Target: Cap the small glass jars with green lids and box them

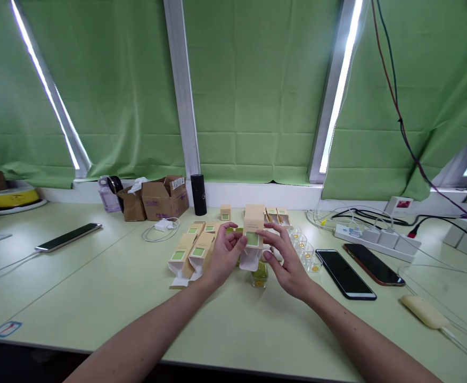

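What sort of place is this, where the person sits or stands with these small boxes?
Probably an office or a small workroom, though I cannot tell which: a long table stands before green blinds and holds a power strip and several small cardboard boxes.

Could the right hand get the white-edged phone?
Probably yes: the white-edged phone lies near the right hand, with only low clear cups beside the way, though that hand is at the box.

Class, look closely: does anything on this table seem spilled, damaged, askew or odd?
Nothing appears spilled or damaged. Mainly the cables behind the power strip on the right look untidy, lying in loose, crossing loops.
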Available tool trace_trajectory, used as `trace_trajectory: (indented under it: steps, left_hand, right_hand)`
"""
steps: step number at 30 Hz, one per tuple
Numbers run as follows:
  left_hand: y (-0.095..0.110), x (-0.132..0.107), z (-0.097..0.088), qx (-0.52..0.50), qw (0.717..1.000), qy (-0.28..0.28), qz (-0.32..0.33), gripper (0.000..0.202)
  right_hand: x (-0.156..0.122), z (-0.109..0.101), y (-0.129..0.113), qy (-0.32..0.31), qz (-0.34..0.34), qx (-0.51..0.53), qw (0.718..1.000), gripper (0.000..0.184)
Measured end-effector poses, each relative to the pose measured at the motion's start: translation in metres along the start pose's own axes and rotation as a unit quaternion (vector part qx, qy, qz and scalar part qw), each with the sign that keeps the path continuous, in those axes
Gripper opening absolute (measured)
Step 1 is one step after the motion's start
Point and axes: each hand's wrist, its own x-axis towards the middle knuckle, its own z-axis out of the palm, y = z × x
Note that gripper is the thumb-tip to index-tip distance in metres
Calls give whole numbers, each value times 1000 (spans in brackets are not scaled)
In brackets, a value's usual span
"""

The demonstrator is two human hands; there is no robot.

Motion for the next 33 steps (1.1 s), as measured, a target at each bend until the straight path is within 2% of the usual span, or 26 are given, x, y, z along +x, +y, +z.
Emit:
trace_trajectory:
  steps: [5,8,11,15,18,26,33]
  left_hand:
    - [-3,-2,-1,30,999,-36,12,60]
    - [-4,-3,-4,94,992,-37,80,52]
    - [-4,-5,-7,178,969,-45,164,46]
    - [-3,-8,-8,232,945,-80,216,39]
    - [-3,-9,-7,237,944,-76,217,37]
    - [-8,-4,-5,160,968,-39,192,33]
    - [-11,-1,-4,126,974,-9,188,28]
  right_hand:
    - [1,-1,3,14,40,36,998,35]
    - [1,-2,7,29,68,65,995,34]
    - [2,-4,10,37,88,101,990,33]
    - [2,-4,12,34,98,118,988,33]
    - [2,-3,11,30,102,112,988,33]
    - [1,-2,4,26,112,106,988,32]
    - [-1,1,4,10,99,97,990,35]
